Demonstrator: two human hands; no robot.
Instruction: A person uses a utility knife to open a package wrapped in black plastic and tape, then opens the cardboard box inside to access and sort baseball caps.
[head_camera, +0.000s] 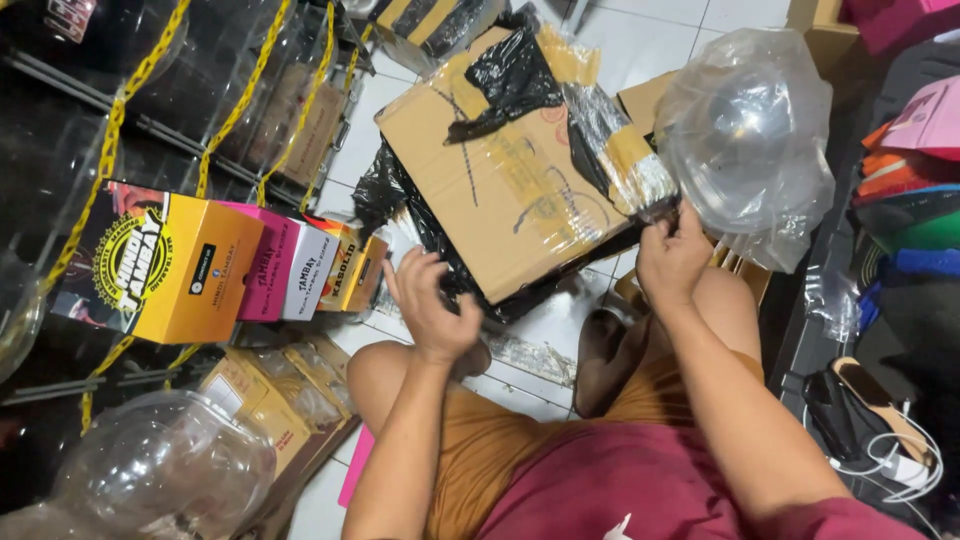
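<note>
A person is sitting on the tiled floor (655, 30) with bare knees up, wearing orange shorts and a dark red shirt. The right hand (672, 258) is lifted up and its fingers are pinching the bottom edge of a clear plastic bag (748, 140). The bag is puffed up and round, and there is something clear and dome-shaped inside it. It is hanging in the air, just to the right of a big brown box (500, 190). The left hand (432, 305) is lower down, with its fingers spread wide and loose, holding nothing. It is hovering right in front of the box's near edge, but I cannot tell if it is touching it. The box is sitting on the floor in front of the knees. It is wrapped in bits of black plastic, clear wrap and yellow tape, and it has black marker lines on it. To the left, a yellow box (165, 265) is standing next to a pink box (265, 262) and a white box (308, 272), all close together in a row. Yellow and black tape (240, 95) is running across dark shelves behind them. Another clear bag (165, 465) is lying at the bottom left. A white cable (900, 462) is curling on the far right.
</note>
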